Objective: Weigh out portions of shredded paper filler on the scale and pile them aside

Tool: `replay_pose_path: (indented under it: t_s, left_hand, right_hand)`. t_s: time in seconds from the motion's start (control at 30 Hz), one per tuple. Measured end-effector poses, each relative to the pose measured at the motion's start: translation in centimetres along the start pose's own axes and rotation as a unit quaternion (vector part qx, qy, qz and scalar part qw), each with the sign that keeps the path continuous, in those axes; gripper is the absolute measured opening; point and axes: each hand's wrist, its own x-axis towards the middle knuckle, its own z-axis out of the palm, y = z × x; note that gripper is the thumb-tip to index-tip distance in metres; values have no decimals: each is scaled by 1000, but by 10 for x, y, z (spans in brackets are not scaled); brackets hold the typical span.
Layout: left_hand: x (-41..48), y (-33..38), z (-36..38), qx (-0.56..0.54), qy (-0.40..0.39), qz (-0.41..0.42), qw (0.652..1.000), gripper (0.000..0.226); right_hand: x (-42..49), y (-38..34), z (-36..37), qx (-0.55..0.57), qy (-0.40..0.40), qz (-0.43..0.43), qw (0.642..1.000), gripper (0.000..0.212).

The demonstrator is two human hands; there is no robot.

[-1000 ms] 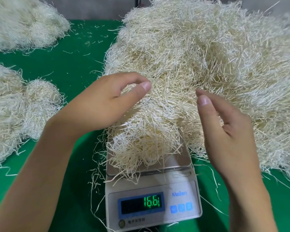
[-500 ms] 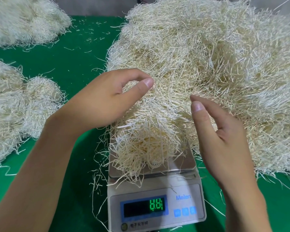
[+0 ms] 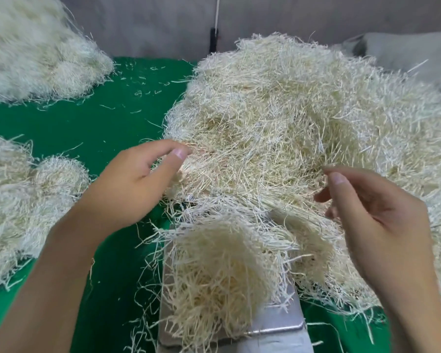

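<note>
A portion of pale shredded paper (image 3: 214,271) lies heaped on the steel pan of the scale (image 3: 278,319) at the bottom centre; the scale's display is out of the frame. Behind it rises the big heap of shredded paper (image 3: 290,118). My left hand (image 3: 135,184) hovers at the heap's left edge with loosely curled fingers, thumb and forefinger tips close together against the strands, and no tuft is seen in its grip. My right hand (image 3: 372,220) hangs over the heap's near side, fingers relaxed and holding nothing.
Weighed piles of filler lie on the green table (image 3: 92,123) at the left (image 3: 23,200) and at the far left corner (image 3: 36,59). Loose strands are scattered across the green surface. A grey wall and a white cord (image 3: 217,21) stand behind.
Both hands have moved up and away from the scale toward the big heap. The view has tilted up, so the scale's display has dropped out of the frame.
</note>
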Motion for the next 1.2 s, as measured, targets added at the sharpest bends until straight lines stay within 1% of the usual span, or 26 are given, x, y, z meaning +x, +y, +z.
replay_pose_path:
  t_s: [0.07, 0.13, 0.2, 0.27, 0.33, 0.37, 0.4, 0.43, 0.47, 0.5, 0.57, 0.67, 0.7, 0.8, 0.83, 0.87, 0.9, 0.93, 1.0, 1.03, 1.07, 1.1, 1.13, 1.17, 1.2]
  left_hand:
    - [5, -11, -2, 24, 14, -32, 999, 30]
    - [8, -22, -3, 37, 16, -53, 998, 29]
    - [11, -31, -3, 28, 20, -60, 998, 30]
    - [11, -35, -3, 26, 23, -57, 998, 26]
    - [11, -36, -4, 24, 30, -57, 998, 23]
    - [11, -37, -4, 26, 33, -57, 997, 22]
    - [11, -37, -5, 32, 35, -60, 997, 22]
    - [11, -37, -6, 38, 35, -65, 997, 22]
    - [11, -36, -7, 41, 34, -70, 996, 22]
    - [11, -35, -8, 41, 35, -71, 996, 23]
    - [10, -31, -7, 32, 40, -66, 997, 24]
    - [14, -18, -5, -32, 40, -68, 996, 20]
    - [18, -11, -3, -48, 31, -63, 996, 23]
    - [37, 15, 8, -45, -23, -35, 998, 58]
    - [45, 24, 11, -66, -40, -26, 997, 67]
    - [51, 33, 14, -116, -52, -21, 992, 76]
    - [56, 38, 16, -193, -52, -22, 980, 79]
    - [60, 41, 17, -279, -42, -22, 959, 74]
    - [61, 43, 14, -433, -24, -13, 901, 53]
    - [61, 42, 11, -494, -25, -3, 869, 45]
    - [60, 43, 9, -537, -25, -3, 843, 41]
    - [59, 44, 7, -553, -15, -22, 833, 42]
    - [59, 43, 7, -543, 4, -57, 838, 45]
    - [61, 40, 9, -513, 29, -91, 853, 49]
    - [62, 38, 10, -475, 50, -116, 871, 49]
  right_hand:
    - [24, -1, 2, -36, -38, 6, 999, 12]
    - [49, 3, 11, -95, -88, 6, 992, 12]
    - [72, 8, 27, -180, -154, -8, 972, 23]
    - [93, 14, 48, -279, -236, -57, 929, 39]
    - [108, 21, 70, -343, -310, -105, 880, 55]
    - [113, 25, 79, -364, -337, -120, 860, 59]
    - [117, 29, 86, -381, -354, -132, 844, 54]
    - [120, 31, 91, -399, -358, -141, 832, 40]
    - [122, 33, 95, -414, -357, -143, 825, 21]
    - [122, 33, 96, -416, -350, -141, 828, 15]
    - [122, 31, 95, -392, -330, -151, 845, 17]
    - [121, 14, 89, -324, -279, -190, 884, 19]
    - [122, 6, 87, -296, -267, -195, 896, 19]
    - [121, -27, 90, -177, -262, -192, 929, 18]
    - [120, -38, 93, -138, -258, -195, 936, 20]
    - [117, -49, 96, -102, -250, -196, 943, 26]
    - [113, -59, 100, -72, -239, -193, 949, 30]
    - [110, -66, 104, -48, -226, -193, 954, 32]
    - [105, -76, 109, 12, -229, -193, 954, 25]
    - [103, -78, 111, 51, -257, -178, 949, 17]
    - [101, -79, 111, 88, -292, -153, 940, 16]
    - [99, -78, 110, 126, -320, -122, 931, 29]
    - [96, -76, 107, 167, -336, -98, 922, 42]
    - [96, -73, 104, 194, -331, -83, 920, 50]
    - [96, -68, 100, 213, -307, -77, 924, 52]
